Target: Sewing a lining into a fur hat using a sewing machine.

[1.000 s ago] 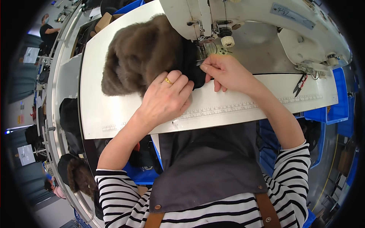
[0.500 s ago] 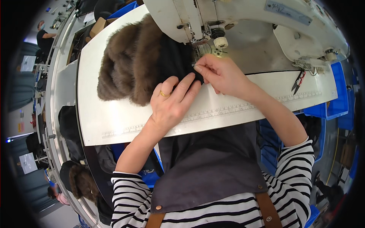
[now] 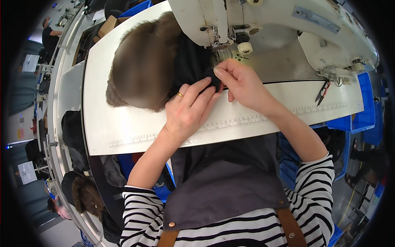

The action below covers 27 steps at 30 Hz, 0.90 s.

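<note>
A brown fur piece (image 3: 164, 29) joined to black cloth (image 3: 191, 61) lies on the white table, left of the sewing machine's needle area (image 3: 216, 47). Much of the fur is smeared by a blurred patch. My left hand (image 3: 187, 109), with a gold ring, bears on the near part of the black cloth. Its fingers are bent over the cloth and the thumb is hidden. Close beside it, my right hand (image 3: 242, 86) pinches the cloth's edge between thumb and forefinger, just in front of the presser foot.
A ruler strip (image 3: 242, 120) runs along the table's front. Thread snips (image 3: 323, 92) with red on the handle lie at the right, near the machine's base. Blue bins (image 3: 364, 111) stand beyond the right edge. Dark and furry pieces (image 3: 88, 193) hang at the lower left.
My left fingers have drawn closer together on the black cloth. Both hands stay at the needle area. The whole view has shifted slightly.
</note>
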Motion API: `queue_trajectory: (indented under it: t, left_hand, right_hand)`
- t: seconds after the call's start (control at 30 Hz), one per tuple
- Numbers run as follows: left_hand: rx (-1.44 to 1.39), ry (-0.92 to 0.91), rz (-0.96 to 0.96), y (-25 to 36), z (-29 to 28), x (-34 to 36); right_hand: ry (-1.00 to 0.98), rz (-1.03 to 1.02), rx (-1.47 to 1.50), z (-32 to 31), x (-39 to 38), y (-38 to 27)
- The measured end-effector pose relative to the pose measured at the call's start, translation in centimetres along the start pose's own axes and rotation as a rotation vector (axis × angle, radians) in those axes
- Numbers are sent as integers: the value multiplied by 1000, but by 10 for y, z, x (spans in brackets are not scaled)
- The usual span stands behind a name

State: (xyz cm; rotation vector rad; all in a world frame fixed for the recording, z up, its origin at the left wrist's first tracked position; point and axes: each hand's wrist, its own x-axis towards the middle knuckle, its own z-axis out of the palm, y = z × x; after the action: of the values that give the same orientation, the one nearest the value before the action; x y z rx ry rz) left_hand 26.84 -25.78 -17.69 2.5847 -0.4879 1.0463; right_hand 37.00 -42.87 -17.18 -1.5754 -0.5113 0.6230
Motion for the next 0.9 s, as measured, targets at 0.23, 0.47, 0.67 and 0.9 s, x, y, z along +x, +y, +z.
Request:
queue_trajectory:
  t: [0.23, 0.47, 0.67, 0.9]
  left_hand:
    - [-9, -146, -210, 11, -25, 29]
    - [-190, -454, -173, -17, -58, 66]
    - [-317, -368, -314, -16, -65, 59]
    - [-268, -424, -273, -20, -74, 62]
  right_hand:
    - [257, -674, -539, 15, -1, 12]
    - [338, -675, -571, 25, -24, -7]
    - [311, -407, -434, 39, -49, -8]
    - [359, -524, -636, 44, -40, 4]
